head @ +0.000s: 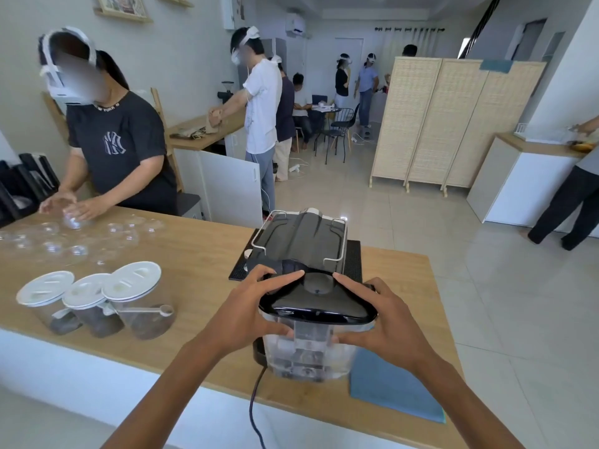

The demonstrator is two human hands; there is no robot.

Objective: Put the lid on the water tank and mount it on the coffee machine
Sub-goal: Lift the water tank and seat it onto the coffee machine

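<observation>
A wooden-topped bench (194, 251) with a white front runs across the lower half of the frame. Beyond it, pale glossy floor tiles (421, 222) fill the centre and right. A folding woven screen (453, 121) stands at upper right, beside a white cabinet (518, 189) with a wooden top. Pale walls (181, 56) close the upper left, with a framed picture (121, 4) on a shelf. Black chairs (340, 124) surround a small table at upper centre, near a white door (348, 50).

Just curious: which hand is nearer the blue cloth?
Right. The right hand grips the tank directly above the cloth; the left hand holds the tank's far side.
</observation>
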